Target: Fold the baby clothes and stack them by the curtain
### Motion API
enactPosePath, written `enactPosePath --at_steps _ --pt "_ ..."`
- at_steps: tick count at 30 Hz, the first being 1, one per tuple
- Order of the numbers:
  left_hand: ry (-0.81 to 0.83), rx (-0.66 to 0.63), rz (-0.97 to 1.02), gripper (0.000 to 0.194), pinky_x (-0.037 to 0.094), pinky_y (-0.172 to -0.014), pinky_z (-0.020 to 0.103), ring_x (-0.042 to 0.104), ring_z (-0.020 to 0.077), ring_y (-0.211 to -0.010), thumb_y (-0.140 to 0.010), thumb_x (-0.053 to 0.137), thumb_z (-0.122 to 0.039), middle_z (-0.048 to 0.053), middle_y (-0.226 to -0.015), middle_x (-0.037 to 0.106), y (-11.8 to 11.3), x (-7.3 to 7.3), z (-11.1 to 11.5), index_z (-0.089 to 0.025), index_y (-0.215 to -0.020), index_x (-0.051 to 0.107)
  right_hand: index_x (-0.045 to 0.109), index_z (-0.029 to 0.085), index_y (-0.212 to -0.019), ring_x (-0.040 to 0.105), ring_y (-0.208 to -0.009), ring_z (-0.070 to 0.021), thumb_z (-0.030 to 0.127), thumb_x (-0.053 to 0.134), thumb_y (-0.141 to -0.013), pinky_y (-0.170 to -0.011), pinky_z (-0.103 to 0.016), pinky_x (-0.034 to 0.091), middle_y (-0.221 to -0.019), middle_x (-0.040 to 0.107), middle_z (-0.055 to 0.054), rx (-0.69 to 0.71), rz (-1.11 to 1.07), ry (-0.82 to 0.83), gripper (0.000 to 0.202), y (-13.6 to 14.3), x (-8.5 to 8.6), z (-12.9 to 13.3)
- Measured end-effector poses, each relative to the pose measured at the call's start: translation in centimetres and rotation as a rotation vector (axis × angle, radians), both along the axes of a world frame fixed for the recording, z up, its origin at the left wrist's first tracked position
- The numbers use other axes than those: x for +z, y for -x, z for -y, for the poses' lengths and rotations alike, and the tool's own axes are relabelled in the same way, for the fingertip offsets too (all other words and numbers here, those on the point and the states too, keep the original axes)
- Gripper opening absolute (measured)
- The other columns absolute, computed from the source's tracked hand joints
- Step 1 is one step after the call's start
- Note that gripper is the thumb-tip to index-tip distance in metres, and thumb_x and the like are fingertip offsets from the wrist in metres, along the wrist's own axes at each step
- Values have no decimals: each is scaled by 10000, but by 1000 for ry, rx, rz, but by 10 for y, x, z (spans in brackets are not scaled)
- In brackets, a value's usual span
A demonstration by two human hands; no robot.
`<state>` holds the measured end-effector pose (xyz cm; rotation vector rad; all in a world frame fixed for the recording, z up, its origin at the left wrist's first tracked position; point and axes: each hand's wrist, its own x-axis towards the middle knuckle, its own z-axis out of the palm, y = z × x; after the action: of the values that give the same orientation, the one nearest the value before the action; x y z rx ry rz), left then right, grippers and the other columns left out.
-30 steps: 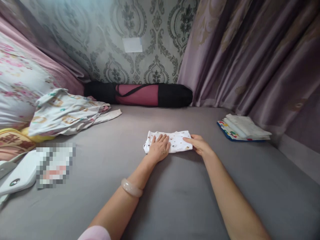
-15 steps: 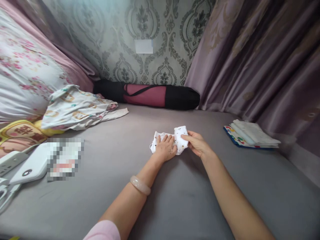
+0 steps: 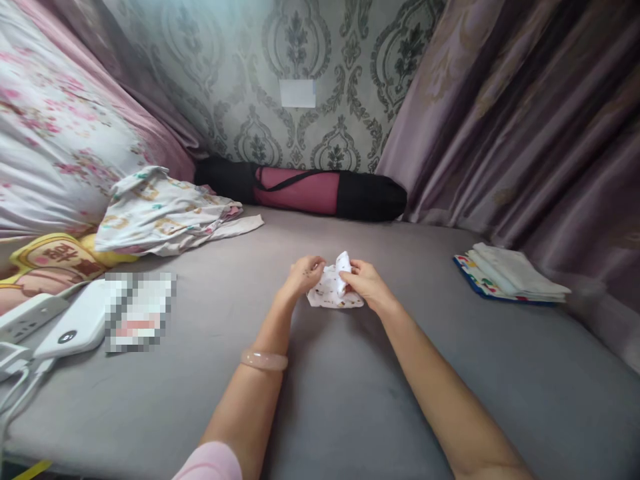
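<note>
A small white cloth with a tiny dark and yellow print [image 3: 330,293] lies on the grey sheet [image 3: 320,400], its right part folded up into a raised flap. Between its thumb and fingers my right hand [image 3: 367,283] pinches that flap. At the cloth's left edge is my left hand [image 3: 305,275], fingers curled and closed; its fingertips touch or nearly touch the cloth, and whether they grip it I cannot tell. A pale bangle [image 3: 264,361] sits on my left wrist.
Folded cloths [image 3: 517,273] lie at the right. A black and maroon roll bag [image 3: 300,190] rests along the wall. At the left are crumpled printed clothing [image 3: 165,217], a yellow cushion [image 3: 55,257], a white power bank [image 3: 83,320] and a power strip [image 3: 30,317].
My left hand has lifted off the cloth's middle and moved to its left edge, fingers now curled. My right hand has shifted left with the flap, which now stands narrower.
</note>
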<state>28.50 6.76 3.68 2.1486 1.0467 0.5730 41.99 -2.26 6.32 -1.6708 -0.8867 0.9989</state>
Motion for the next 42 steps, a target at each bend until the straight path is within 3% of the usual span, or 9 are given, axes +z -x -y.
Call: enactPosePath --at_steps 5,11,17,21,28,32,35,38,42 --pt "266 121 155 279 395 -597 221 538 133 -632 -808 499 -329 16 -654 625 25 -3 -12 -116 -764 674 602 136 -1152 689 -877 -205 167 590 -760 -749 -265 521 -1025 722 -95 39 520 54 394 17 -13 -13" --pt "431 146 192 254 331 -529 205 470 102 -550 -805 528 -296 22 -620 610 29 1 -10 -115 -680 654 568 139 -1197 633 -1078 -248 215 540 -833 -882 -301 464 -1141 682 -138 93 817 143 373 43 -5 -15" --pt "504 163 211 279 312 -497 201 432 85 -491 -844 555 -310 -14 -526 525 24 3 -4 -111 -664 631 537 135 -1170 622 -1097 -271 251 472 -894 -882 -337 458 -1120 678 -172 155 854 166 306 56 -1 -11" --pt "495 197 230 223 300 -471 194 409 77 -459 -823 616 -314 -51 -509 488 20 -2 -3 -100 -875 645 516 152 -1137 646 -1045 -261 170 438 -877 -852 -336 474 -1053 689 -160 124 792 137 273 52 -8 -11" --pt "413 165 199 330 332 -492 171 493 77 -540 -692 666 -127 -40 -654 555 12 -16 -2 -101 -1011 587 550 201 -942 701 -787 -169 112 439 -821 -723 -295 547 -882 718 -61 71 274 33 187 18 -9 -15" --pt "397 163 190 302 344 -498 172 518 83 -569 -696 649 -129 -19 -704 585 12 -18 -3 -114 -993 596 617 187 -998 681 -930 -198 140 396 -844 -868 -366 516 -992 717 -90 -25 592 -136 274 -14 0 -15" --pt "419 152 219 285 352 -505 174 522 85 -565 -693 654 -129 -18 -692 598 13 -19 -4 -114 -974 606 587 150 -1216 572 -1183 -224 224 336 -910 -1024 -395 414 -1259 630 -135 134 854 -174 402 -22 -11 -12" --pt "447 151 249 280 370 -515 176 527 88 -561 -715 652 -142 -18 -675 601 14 -19 -4 -103 -988 607 445 104 -1408 309 -1410 -237 329 262 -962 -1149 -426 234 -1498 403 -139 371 1017 -98 532 -11 -31 -9" --pt "445 214 265 252 403 -540 182 558 106 -600 -792 632 -240 16 -699 627 17 -16 -5 -99 -1001 618 303 92 -1497 191 -1453 -262 429 209 -978 -1175 -462 121 -1561 275 -126 510 1154 77 626 6 -44 -5"
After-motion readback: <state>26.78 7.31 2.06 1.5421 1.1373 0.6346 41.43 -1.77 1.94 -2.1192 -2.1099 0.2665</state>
